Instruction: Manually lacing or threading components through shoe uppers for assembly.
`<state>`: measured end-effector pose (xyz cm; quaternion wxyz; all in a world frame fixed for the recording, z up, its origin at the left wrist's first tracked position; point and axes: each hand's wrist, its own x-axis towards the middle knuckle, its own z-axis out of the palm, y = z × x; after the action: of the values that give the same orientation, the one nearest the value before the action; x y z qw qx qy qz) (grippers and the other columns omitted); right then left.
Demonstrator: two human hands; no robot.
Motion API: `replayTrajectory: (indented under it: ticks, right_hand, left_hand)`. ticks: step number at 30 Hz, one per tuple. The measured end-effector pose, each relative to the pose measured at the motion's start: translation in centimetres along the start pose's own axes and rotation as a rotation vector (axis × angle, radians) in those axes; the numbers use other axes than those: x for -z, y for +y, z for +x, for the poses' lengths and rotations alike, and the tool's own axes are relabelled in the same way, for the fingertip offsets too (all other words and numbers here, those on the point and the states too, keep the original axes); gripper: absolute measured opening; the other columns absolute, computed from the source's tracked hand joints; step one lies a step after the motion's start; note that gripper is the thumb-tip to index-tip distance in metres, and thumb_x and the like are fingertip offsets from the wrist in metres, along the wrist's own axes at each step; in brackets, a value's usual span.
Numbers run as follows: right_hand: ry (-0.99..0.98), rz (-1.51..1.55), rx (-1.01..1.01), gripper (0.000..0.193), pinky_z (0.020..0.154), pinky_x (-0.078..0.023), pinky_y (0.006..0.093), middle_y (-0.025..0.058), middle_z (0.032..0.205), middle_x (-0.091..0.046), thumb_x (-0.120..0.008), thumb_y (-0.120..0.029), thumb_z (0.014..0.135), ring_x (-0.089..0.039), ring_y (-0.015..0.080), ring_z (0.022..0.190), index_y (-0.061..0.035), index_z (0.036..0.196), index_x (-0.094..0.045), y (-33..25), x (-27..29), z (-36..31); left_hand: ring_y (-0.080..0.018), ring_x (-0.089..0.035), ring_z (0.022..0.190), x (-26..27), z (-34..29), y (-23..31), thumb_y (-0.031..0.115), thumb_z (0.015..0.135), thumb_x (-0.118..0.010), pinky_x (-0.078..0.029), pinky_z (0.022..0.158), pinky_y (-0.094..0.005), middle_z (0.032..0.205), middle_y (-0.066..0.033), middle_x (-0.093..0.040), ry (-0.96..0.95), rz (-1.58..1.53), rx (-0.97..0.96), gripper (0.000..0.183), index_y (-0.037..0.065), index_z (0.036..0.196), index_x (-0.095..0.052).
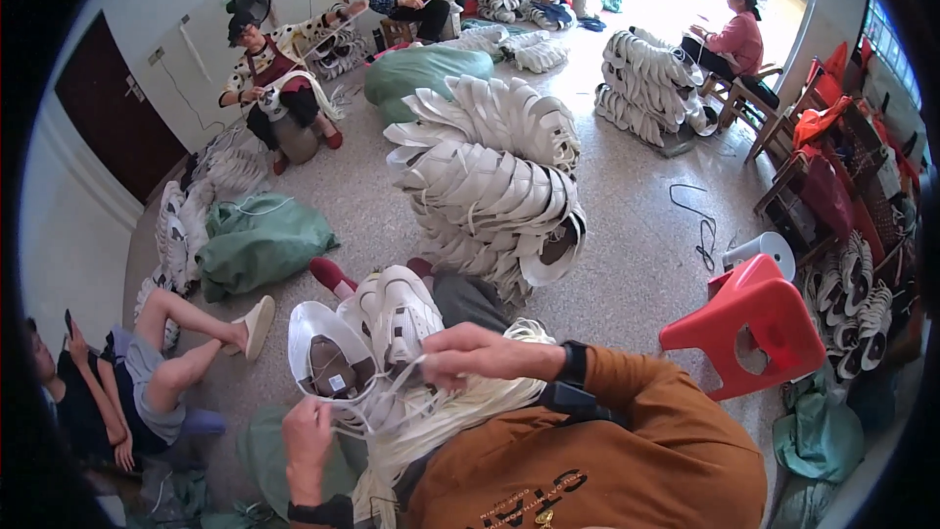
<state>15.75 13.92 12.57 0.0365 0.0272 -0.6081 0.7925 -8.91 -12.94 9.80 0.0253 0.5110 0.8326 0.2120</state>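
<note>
Far off to the left of the left hand, a seated person [117, 382] on the floor with legs stretched out, and beyond, up and left of it, a green sack [259, 240]. Left hand [308, 436], low near the lap, closed around a white lace [377, 402] running up and right toward the other hand. Just above that hand, a white shoe [333, 358] lying tipped with its brown inside showing, a second white shoe [397, 313] pressed against its right side. Between both hands and below them, a bundle of white laces [441, 421] draped over the lap. Right hand [480, 353], higher and to the right of the left one, fingers curled and pinching the same lace just beside the shoes; a dark watch [573, 362] on its wrist, an orange-brown sleeve [646, 402] behind. Straight ahead of the right hand, well apart, a tall stack of white shoes [490, 186] on the floor. Farther right of that hand, a red plastic stool [754, 323], near but not touching. Beyond the stack, several other people sitting by further piles of shoes.
</note>
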Motion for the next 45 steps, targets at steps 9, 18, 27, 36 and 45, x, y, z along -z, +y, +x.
replayTrajectory:
  ticks: [9,18,27,36,45]
  right_hand:
    - [0.427,0.865,0.203,0.037,0.113,-0.038,0.0451,0.0148,0.121,-0.066,-0.050,-0.026,0.103,-0.055,0.0302,0.125,-0.0060,0.074,-0.061,5.8,8.9,-8.9]
    - [0.832,1.116,0.399,0.024,0.091,-0.050,0.0408,0.0034,0.088,-0.060,-0.056,-0.027,0.101,-0.060,0.0189,0.084,-0.0098,0.084,-0.058,8.5,14.8,-15.4]
    - [1.128,0.735,0.048,0.015,0.064,-0.052,0.0261,0.0041,0.092,-0.065,-0.060,-0.013,0.098,-0.060,0.0121,0.073,-0.0044,0.110,-0.057,12.1,15.1,-17.1]
    - [0.710,0.383,-0.226,0.018,0.060,-0.048,0.0198,0.0018,0.092,-0.068,-0.058,-0.014,0.100,-0.059,0.0049,0.070,-0.0008,0.112,-0.062,12.9,10.3,-8.1]
    - [0.752,0.142,-0.220,0.018,0.048,-0.033,0.0173,-0.0043,0.071,-0.059,-0.061,-0.023,0.100,-0.047,0.0021,0.056,-0.0060,0.100,-0.066,10.9,8.9,-2.4]
  left_hand:
    - [-0.0452,-0.059,0.070,-2.5,-7.8,-5.4,0.015,0.082,-0.069,-0.044,0.063,-0.0514,0.071,-0.0232,-0.060,-0.167,0.091,0.316,0.022,-0.001,0.074,-0.058]
    - [-0.0426,-0.066,0.081,-2.9,-7.6,-5.8,0.025,0.077,-0.073,-0.051,0.074,-0.0495,0.077,-0.0218,-0.068,-0.481,0.250,0.405,0.022,0.002,0.075,-0.070]
    - [-0.0399,-0.065,0.084,-3.3,-3.1,-0.4,0.022,0.076,-0.074,-0.051,0.076,-0.0494,0.082,-0.0184,-0.067,-0.668,0.224,0.142,0.018,0.006,0.079,-0.070]
    - [-0.0381,-0.061,0.086,-8.4,6.4,9.3,0.007,0.081,-0.072,-0.049,0.078,-0.0472,0.095,-0.0207,-0.058,-0.085,-0.185,-0.226,0.030,-0.003,0.107,-0.060]
    - [-0.0410,-0.060,0.092,-13.6,9.8,10.6,0.013,0.085,-0.070,-0.049,0.079,-0.0466,0.095,-0.0213,-0.062,-0.104,-0.295,0.070,0.025,-0.002,0.103,-0.061]
